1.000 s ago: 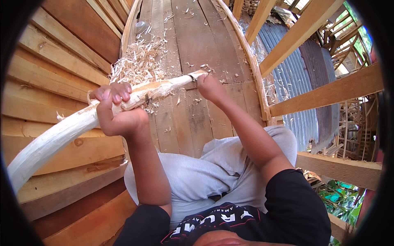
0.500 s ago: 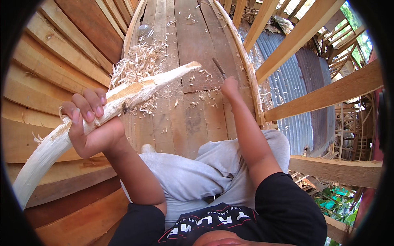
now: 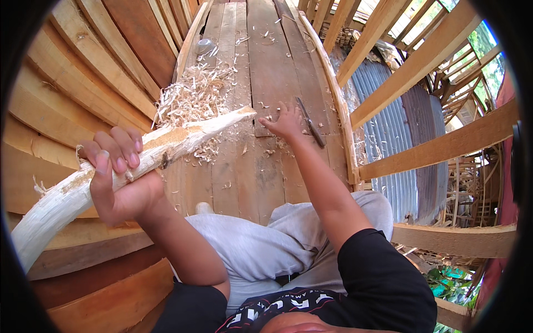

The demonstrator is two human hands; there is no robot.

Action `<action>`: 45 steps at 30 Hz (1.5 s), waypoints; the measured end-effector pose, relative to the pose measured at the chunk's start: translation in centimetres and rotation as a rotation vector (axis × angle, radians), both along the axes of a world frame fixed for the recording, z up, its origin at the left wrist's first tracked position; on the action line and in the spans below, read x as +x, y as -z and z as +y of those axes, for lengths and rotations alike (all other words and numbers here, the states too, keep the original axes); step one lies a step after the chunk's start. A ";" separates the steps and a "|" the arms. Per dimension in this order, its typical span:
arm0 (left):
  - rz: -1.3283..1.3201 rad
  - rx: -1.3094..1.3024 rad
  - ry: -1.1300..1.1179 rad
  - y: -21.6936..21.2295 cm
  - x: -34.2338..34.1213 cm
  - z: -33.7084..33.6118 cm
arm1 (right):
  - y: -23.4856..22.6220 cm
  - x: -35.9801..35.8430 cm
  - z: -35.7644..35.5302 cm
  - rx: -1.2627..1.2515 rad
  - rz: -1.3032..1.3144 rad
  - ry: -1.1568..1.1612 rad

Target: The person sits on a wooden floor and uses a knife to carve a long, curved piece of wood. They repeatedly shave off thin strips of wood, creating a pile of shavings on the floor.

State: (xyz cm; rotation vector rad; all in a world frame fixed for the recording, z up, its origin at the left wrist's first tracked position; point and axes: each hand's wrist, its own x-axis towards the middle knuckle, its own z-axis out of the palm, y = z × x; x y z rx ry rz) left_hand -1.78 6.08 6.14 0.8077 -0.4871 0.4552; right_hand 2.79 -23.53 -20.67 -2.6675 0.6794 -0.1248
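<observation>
My left hand (image 3: 118, 172) is wrapped round a long, curved, peeled branch (image 3: 180, 136), pale and tapering toward its carved tip at the right. The thick end runs off to the lower left, and a dark knot shows just past my fingers. Over the floorboards my right hand (image 3: 286, 121) is held with its fingers spread and nothing in it. Close beside it on the right, a knife (image 3: 312, 126) with a slim blade and dark handle lies on the planks, the blade pointing away from me.
Curly wood shavings (image 3: 197, 97) are heaped left of centre on the plank floor (image 3: 233, 183). A clear cup (image 3: 204, 46) stands beyond them. Wooden boards (image 3: 83, 100) rise on the left. On the right, a curved wooden rail (image 3: 340, 105), posts and a corrugated metal sheet (image 3: 383, 111) border the space.
My right hand has let go of the knife, which now lies on the floor, and has moved left with fingers spread. The branch's tip has shifted slightly down and left.
</observation>
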 end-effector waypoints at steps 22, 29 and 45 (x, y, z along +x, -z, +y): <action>0.025 0.009 0.073 -1.4 -0.7 4.6 | -0.7 2.2 3.1 0.281 -0.132 0.167; 0.051 -0.019 0.129 -2.0 -1.1 4.4 | 1.5 -6.1 1.8 -0.069 0.074 0.185; 0.084 0.017 0.079 -2.6 -1.9 6.4 | 4.3 -5.3 4.6 -0.044 0.035 0.019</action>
